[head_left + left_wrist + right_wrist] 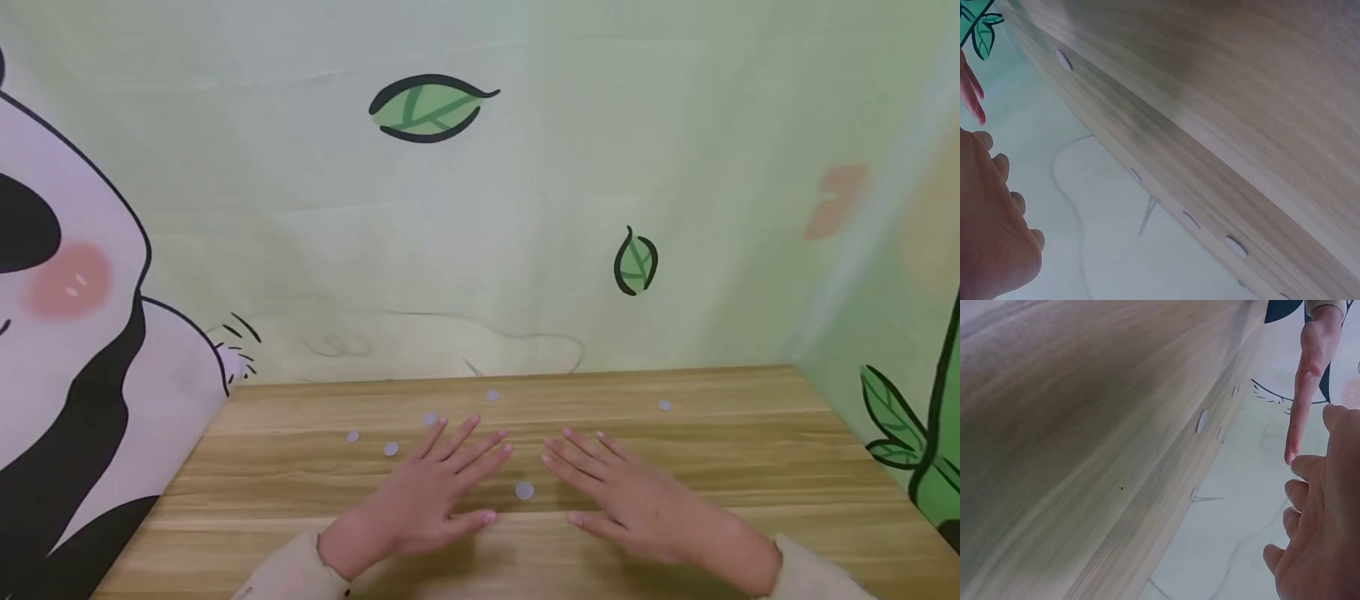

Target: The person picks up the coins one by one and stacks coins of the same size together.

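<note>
— Anything cut off?
— Both sleeves (300,575) run off the bottom edge, and the wrist views catch only part of each hand.
— The discs (524,491)?
— Too small to identify (pale, round, featureless); the wrist views blur them.

Pale lilac discs (524,490); light wood-grain table (750,467)

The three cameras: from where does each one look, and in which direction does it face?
Head: above, looking forward and down at the wooden table; left hand, right hand and both sleeves show.
Left wrist: low beside the left hand, looking across the table toward the backdrop.
Right wrist: low beside the right hand, looking across the table; left hand also shows.
Shared: all three show the small discs.
</note>
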The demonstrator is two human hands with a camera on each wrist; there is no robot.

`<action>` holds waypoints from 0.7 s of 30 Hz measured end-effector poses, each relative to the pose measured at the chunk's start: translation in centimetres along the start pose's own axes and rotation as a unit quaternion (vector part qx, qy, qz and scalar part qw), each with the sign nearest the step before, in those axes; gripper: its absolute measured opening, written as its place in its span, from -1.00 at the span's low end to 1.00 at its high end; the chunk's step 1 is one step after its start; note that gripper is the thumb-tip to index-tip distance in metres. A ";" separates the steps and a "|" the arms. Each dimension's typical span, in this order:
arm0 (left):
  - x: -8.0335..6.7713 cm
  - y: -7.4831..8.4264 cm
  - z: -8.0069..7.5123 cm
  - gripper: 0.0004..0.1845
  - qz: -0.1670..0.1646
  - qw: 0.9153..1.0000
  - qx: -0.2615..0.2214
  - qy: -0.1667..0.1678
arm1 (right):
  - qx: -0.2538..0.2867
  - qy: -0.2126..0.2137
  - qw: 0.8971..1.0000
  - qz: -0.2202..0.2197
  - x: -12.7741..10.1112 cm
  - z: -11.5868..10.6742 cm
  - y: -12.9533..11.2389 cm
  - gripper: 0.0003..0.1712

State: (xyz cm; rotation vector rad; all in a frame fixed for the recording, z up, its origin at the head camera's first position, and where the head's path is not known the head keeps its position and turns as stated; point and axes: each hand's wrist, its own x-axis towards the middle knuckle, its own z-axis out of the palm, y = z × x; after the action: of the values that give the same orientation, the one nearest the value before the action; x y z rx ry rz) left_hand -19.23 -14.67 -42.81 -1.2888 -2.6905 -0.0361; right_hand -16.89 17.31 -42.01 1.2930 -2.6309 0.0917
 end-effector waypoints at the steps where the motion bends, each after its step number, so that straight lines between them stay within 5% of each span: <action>1: 0.0 -0.1 -0.1 -0.19 -0.003 1.000 -0.001 0.001 | 0.002 -0.002 1.000 0.000 0.0 -0.1 0.0 -0.21; 15: -0.4 0.1 0.1 -0.21 0.028 0.999 -0.002 0.042 | 0.016 0.012 1.000 -0.022 0.1 -0.3 -0.2 -0.21; 21: -0.6 0.7 0.4 -0.26 0.014 0.997 -0.046 0.059 | 0.027 0.011 0.999 -0.015 0.2 -0.4 -0.3 -0.25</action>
State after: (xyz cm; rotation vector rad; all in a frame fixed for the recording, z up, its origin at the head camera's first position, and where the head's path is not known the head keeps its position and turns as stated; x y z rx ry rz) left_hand -18.36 -14.68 -43.28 -1.3052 -2.5979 -0.2289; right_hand -16.71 17.10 -41.57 1.3411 -2.6068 0.1708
